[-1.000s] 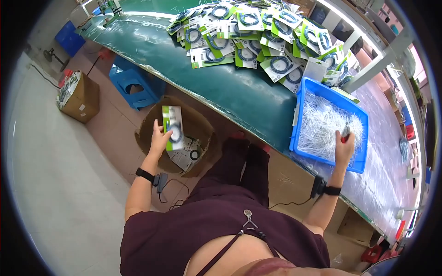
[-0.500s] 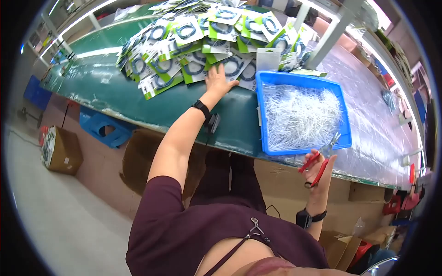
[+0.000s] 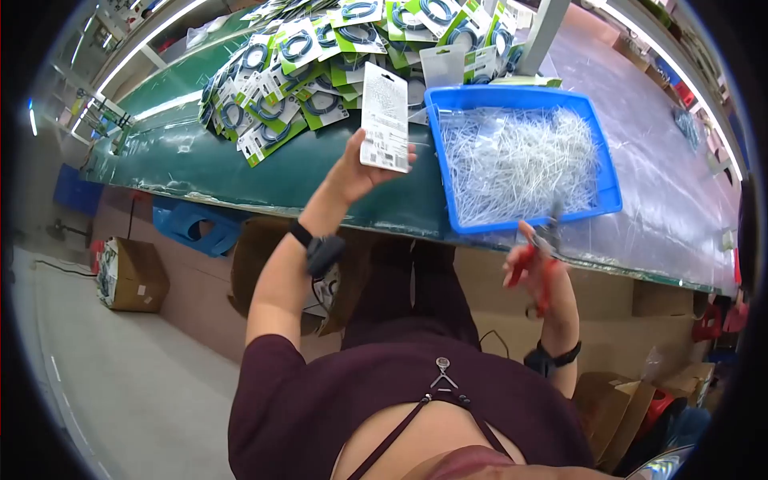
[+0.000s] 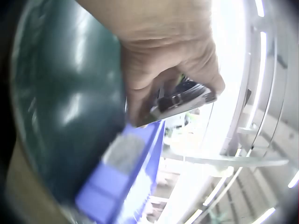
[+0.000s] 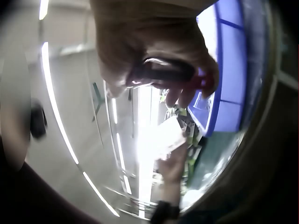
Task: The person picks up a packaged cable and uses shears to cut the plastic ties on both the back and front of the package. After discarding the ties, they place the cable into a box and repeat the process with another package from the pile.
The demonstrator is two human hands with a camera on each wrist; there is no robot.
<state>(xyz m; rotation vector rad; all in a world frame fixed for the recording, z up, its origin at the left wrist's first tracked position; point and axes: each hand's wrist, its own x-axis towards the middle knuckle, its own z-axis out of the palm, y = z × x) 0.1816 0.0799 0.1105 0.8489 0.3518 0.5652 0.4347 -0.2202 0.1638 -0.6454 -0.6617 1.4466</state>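
In the head view the left hand (image 3: 352,172) grips a white card package (image 3: 386,116) by its lower end, with the printed back facing up, over the green table. Seen from the left wrist, thumb and fingers (image 4: 135,102) pinch the package (image 4: 182,102), whose dark coiled cable shows. The right hand (image 3: 548,280) holds red-handled cutters (image 3: 546,276) at the table's front edge, blades pointing away from the body. In the right wrist view the hand (image 5: 154,42) is curled round the handles (image 5: 191,83).
A blue tray (image 3: 442,172) of white strips (image 3: 520,164) lies right of the left hand. Behind, packaged cables (image 3: 296,48) form a large pile beside a grey post (image 3: 546,36). Under the table are a blue stool (image 3: 192,228) and an open carton (image 3: 248,264).
The left hand first left one package at the floor carton, reached the pile, and now lifts another package from it. The right hand moved from over the tray to the table's front edge with the cutters.
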